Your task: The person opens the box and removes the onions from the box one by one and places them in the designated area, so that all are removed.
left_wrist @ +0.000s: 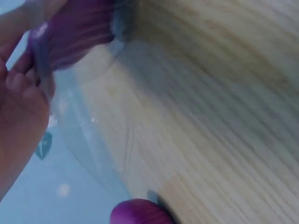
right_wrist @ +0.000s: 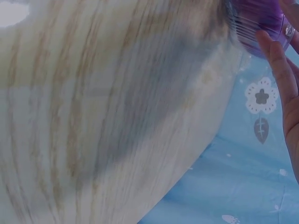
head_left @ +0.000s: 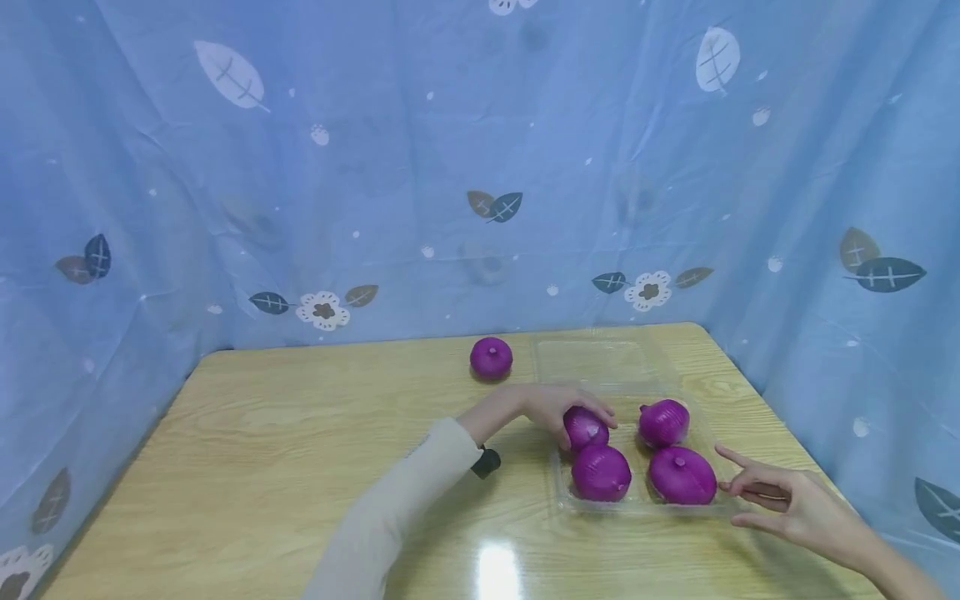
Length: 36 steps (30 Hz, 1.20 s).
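Observation:
A clear plastic clamshell container (head_left: 641, 504) lies on the table with its lid laid back. In the head view my left hand (head_left: 558, 408) curls from above round a purple onion (head_left: 587, 429) at the container's back left. Other purple onions are in the container: one at front left (head_left: 602, 473), one at front right (head_left: 682, 477) and one at back right (head_left: 664, 423). My right hand (head_left: 787, 504) is at the container's right side, fingers mostly extended toward its wall; contact is hard to tell. In the right wrist view, its fingers (right_wrist: 282, 70) are beside an onion seen through plastic.
Behind the container's left side, another purple onion (head_left: 491, 358) sits on the wooden table (head_left: 285, 467). The transparent lid (head_left: 592, 362) extends toward the table's back edge. A blue patterned curtain (head_left: 420, 167) hangs behind and at both sides.

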Tool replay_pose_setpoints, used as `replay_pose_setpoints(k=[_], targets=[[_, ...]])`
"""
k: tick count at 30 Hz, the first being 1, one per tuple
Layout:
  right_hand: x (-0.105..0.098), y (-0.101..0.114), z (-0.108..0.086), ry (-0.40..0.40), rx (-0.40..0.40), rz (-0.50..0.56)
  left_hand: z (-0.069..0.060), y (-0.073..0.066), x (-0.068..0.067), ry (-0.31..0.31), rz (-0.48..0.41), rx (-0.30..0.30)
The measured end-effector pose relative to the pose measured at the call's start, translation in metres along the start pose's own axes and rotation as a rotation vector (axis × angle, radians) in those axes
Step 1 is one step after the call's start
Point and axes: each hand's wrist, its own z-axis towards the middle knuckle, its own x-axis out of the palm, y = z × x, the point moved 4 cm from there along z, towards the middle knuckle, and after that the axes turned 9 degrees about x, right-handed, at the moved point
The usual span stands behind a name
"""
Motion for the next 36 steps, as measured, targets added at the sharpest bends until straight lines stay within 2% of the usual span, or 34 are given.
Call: replay_pose_setpoints(k=[3, 5, 8, 11, 13, 14, 18, 20, 21, 25, 29, 32, 34, 36], targets=[[-0.002, 0.002, -0.001, -0.018, -0.008, -0.03, 0.005, -0.003, 0.001, -0.017, 0.161, 0.003], [-0.002, 0.003, -0.001, -0.013, -0.007, -0.031, 0.006, -0.005, 0.001, -0.04, 0.229, 0.02], [0.0, 0.002, -0.001, 0.003, -0.007, -0.006, 0.004, -0.007, 0.0, -0.074, 0.248, 0.052], [0.001, 0.0, -0.001, 0.0, -0.003, -0.006, -0.002, -0.011, -0.004, -0.151, 0.22, 0.101], [0.001, -0.001, -0.002, -0.001, 0.0, -0.003, -0.008, -0.015, -0.007, -0.235, 0.143, 0.122], [0.002, -0.001, -0.002, -0.004, 0.002, -0.009, -0.012, -0.019, -0.009, -0.283, 0.071, 0.136], [0.002, -0.002, -0.003, -0.015, 0.002, -0.023, -0.027, -0.034, -0.011, -0.453, -0.314, 0.189], [0.002, -0.001, -0.004, -0.029, -0.007, -0.043, -0.033, -0.039, -0.008, -0.509, -0.516, 0.21], [0.002, -0.001, -0.004, -0.035, -0.011, -0.049, -0.036, -0.04, -0.006, -0.533, -0.585, 0.211], [0.001, 0.0, -0.003, -0.051, -0.029, -0.074, -0.044, -0.042, 0.005, -0.586, -0.831, 0.211], [0.001, 0.0, -0.002, -0.045, -0.019, -0.069, -0.042, -0.046, 0.021, -0.55, -1.058, 0.235], [0.001, 0.0, -0.002, -0.044, -0.015, -0.068, -0.036, -0.051, 0.029, -0.518, -1.14, 0.256], [0.001, 0.001, -0.002, -0.047, -0.017, -0.078, -0.033, -0.053, 0.032, -0.52, -1.139, 0.263], [0.001, 0.001, -0.001, -0.046, -0.019, -0.081, -0.032, -0.054, 0.032, -0.547, -1.095, 0.255]])
